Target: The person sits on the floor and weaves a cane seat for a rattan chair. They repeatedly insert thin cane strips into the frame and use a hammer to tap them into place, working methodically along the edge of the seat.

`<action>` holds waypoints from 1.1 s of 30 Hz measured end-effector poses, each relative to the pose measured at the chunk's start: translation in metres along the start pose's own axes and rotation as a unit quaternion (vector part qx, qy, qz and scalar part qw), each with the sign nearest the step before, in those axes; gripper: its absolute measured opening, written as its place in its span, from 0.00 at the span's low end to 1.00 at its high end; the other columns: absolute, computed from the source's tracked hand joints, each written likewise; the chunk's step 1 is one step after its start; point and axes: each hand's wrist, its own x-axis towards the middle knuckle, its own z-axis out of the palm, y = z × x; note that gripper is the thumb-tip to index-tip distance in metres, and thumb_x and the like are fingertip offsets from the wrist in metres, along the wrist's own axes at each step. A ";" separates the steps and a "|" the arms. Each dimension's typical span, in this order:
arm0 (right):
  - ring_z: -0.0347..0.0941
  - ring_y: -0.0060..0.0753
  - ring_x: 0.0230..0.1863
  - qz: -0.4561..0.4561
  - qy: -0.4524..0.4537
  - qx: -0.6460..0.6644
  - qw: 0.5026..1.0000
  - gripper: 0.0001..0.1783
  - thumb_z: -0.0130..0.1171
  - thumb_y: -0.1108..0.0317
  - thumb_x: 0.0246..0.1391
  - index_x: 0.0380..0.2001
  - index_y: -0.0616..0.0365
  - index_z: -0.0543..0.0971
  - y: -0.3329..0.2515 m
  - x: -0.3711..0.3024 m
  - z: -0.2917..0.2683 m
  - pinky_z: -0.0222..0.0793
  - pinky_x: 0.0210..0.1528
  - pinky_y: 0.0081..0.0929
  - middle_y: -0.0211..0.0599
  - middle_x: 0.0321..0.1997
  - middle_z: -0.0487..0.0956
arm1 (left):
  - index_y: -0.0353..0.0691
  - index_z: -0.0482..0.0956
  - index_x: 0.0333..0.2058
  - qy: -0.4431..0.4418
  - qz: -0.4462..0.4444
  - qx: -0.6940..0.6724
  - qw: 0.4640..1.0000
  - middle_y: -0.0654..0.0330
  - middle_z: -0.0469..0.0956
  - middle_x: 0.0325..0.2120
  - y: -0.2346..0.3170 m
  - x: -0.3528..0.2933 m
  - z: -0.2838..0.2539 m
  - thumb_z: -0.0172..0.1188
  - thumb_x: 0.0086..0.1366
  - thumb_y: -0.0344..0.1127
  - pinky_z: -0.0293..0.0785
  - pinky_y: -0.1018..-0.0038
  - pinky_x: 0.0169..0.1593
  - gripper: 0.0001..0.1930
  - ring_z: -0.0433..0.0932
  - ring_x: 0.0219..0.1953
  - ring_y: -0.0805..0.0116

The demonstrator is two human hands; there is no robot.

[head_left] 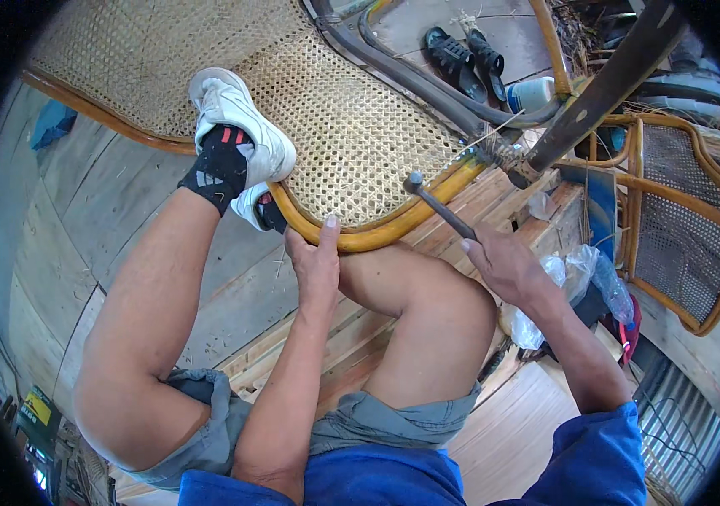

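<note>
My left hand (315,266) is closed round the rounded end of a yellow-brown rattan frame (368,239), its thumb on top near the woven edge. Inside that frame stretches a cane-webbing panel (351,135) of a rattan chair, part of it over my bent leg. In my right hand (507,266) is a small hammer (444,211), gripped by its dark handle. The hammer's metal head is at the right side of the rim, above or touching it; I cannot tell which. My white shoe (246,126) rests on the cane panel.
A thick dark pole (604,84) of the chair slants across the upper right. Beyond it stand black sandals (453,59) and a white container (531,95). Another cane-panelled rattan piece (680,194) stands at right, near plastic bags (575,274). Wooden planks (259,354) lie beneath me.
</note>
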 end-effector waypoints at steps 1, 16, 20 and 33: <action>0.71 0.65 0.36 -0.009 0.017 0.022 1.000 0.20 0.43 0.54 0.61 0.35 0.64 0.68 -0.001 -0.001 0.000 0.65 0.38 0.52 0.61 0.28 0.75 | 0.35 0.60 0.56 0.004 0.008 0.015 1.000 0.54 0.68 0.51 0.000 0.000 -0.001 0.58 0.61 0.40 0.61 0.70 0.58 0.28 0.67 0.52 0.66; 0.71 0.65 0.35 -0.031 0.020 0.038 0.999 0.20 0.45 0.53 0.60 0.33 0.64 0.69 0.015 0.003 0.016 0.64 0.37 0.53 0.61 0.28 0.75 | 0.29 0.61 0.53 -0.021 0.016 -0.051 0.998 0.45 0.63 0.51 -0.002 -0.001 -0.001 0.60 0.58 0.40 0.55 0.63 0.59 0.29 0.62 0.54 0.54; 0.71 0.65 0.35 -0.037 0.033 0.062 0.997 0.20 0.44 0.53 0.60 0.33 0.64 0.69 0.010 -0.001 0.013 0.64 0.38 0.53 0.61 0.28 0.75 | 0.33 0.61 0.55 0.000 0.019 0.059 0.998 0.54 0.69 0.50 -0.010 0.005 -0.005 0.56 0.62 0.38 0.62 0.70 0.56 0.26 0.68 0.51 0.67; 0.71 0.64 0.37 0.009 -0.019 -0.011 1.000 0.21 0.42 0.54 0.60 0.33 0.64 0.72 0.001 -0.002 0.001 0.65 0.40 0.53 0.61 0.31 0.75 | 0.30 0.62 0.52 -0.006 0.007 0.043 0.999 0.47 0.65 0.50 0.000 0.003 -0.002 0.59 0.59 0.42 0.57 0.64 0.58 0.28 0.64 0.52 0.57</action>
